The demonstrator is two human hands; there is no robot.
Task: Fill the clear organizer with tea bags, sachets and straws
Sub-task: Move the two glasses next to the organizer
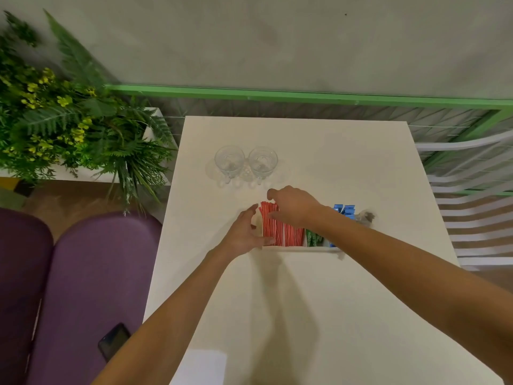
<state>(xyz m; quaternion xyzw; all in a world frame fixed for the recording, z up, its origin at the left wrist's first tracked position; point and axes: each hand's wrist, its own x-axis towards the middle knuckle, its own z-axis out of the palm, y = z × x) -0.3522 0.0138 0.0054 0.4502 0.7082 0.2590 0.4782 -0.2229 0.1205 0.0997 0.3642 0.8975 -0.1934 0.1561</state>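
Note:
The clear organizer (301, 248) stands at the middle of the white table (319, 315). Its left compartment holds a bundle of red-and-white striped straws (270, 226) standing upright. Green sachets (313, 238) fill the middle part, and blue sachets (343, 210) stick up on the right. My left hand (245, 233) cups the organizer's left end, thumb against the front corner. My right hand (291, 208) reaches over the top, its fingers closed around the upper ends of the straws. A small greyish item (366, 216) lies just past the organizer's right end, too blurred to identify.
Two clear glass cups (245, 162) stand at the back of the table. A purple sofa (77, 287) with a dark phone (113, 341) on it sits to the left. Green plants (69, 118) fill the far left, white slatted chairs (472, 207) the right.

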